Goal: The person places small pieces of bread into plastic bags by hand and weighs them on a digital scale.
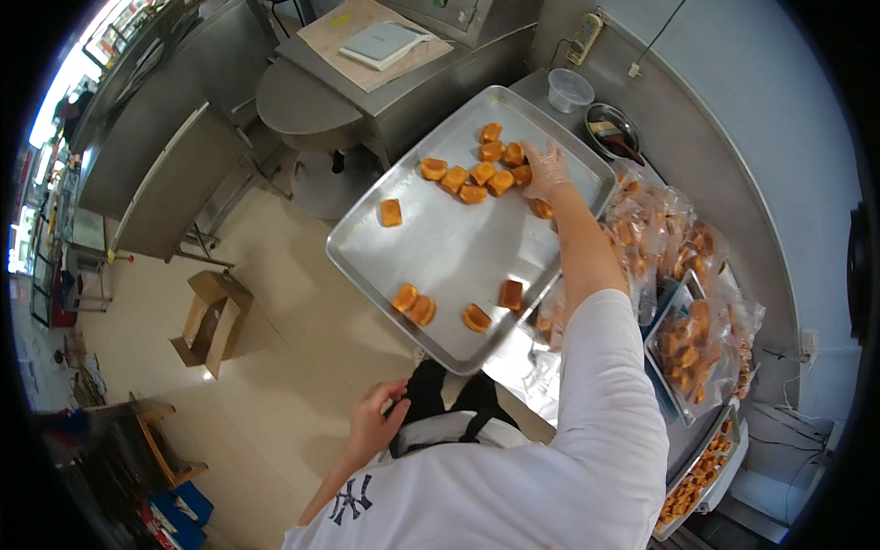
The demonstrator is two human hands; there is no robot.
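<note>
My right hand (548, 172), in a clear plastic glove, reaches over a large metal baking tray (447, 251). Its fingers are at the right side of a cluster of small golden-brown baked pieces (484, 171); a grip on any piece cannot be made out. Another baked piece (542, 209) shows beside the wrist. One piece (390, 212) lies apart at the tray's left. Several more, among them a darker block (511, 295), sit near the edge closest to me. My left hand (378, 416) hangs bare beside my body, fingers loosely bent, holding nothing.
Clear bags of baked pieces (687, 344) crowd the counter to the right, above a second filled tray (698, 474). Beyond the big tray are a plastic tub (570, 90) and a metal bowl with a brush (612, 130). A scale (383, 42) stands ahead; an open carton (212, 320) lies on the floor.
</note>
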